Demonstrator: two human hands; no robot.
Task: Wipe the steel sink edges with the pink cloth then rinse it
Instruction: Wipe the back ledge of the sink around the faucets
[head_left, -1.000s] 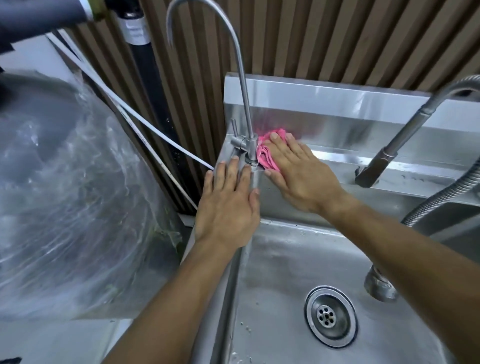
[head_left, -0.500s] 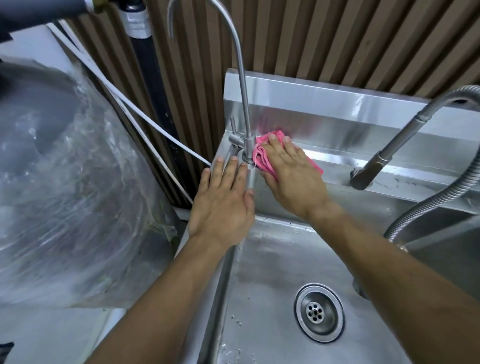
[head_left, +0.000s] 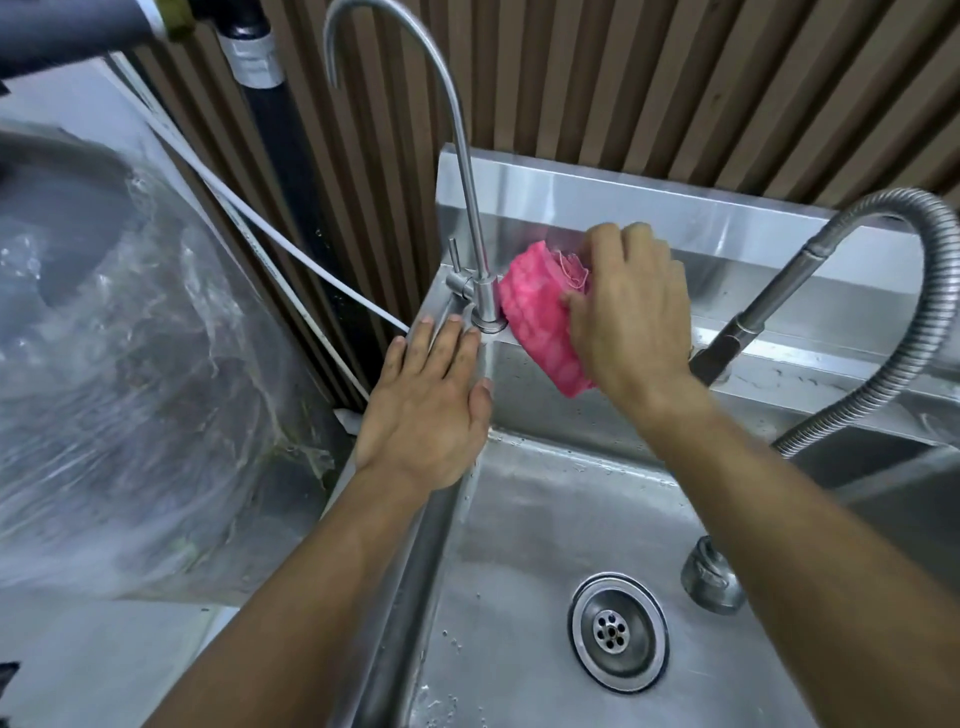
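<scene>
My right hand (head_left: 631, 317) grips bunched pink cloth (head_left: 540, 325) at gooseneck tap (head_left: 470, 208) base; left hand (head_left: 431, 410) flat, fingers spread, on sink edge (head_left: 415, 571). Risk: cloth snags tap

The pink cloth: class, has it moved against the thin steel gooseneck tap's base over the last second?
Yes. The pink cloth has lifted off the ledge, bunched in the right hand, beside the tap's base.

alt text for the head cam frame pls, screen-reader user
A right hand presses a folded pink cloth against the back corner of a steel sink, beside a thin gooseneck tap. The left hand rests flat on the sink's left rim. A drain and flexible hose sit to the right.
</scene>
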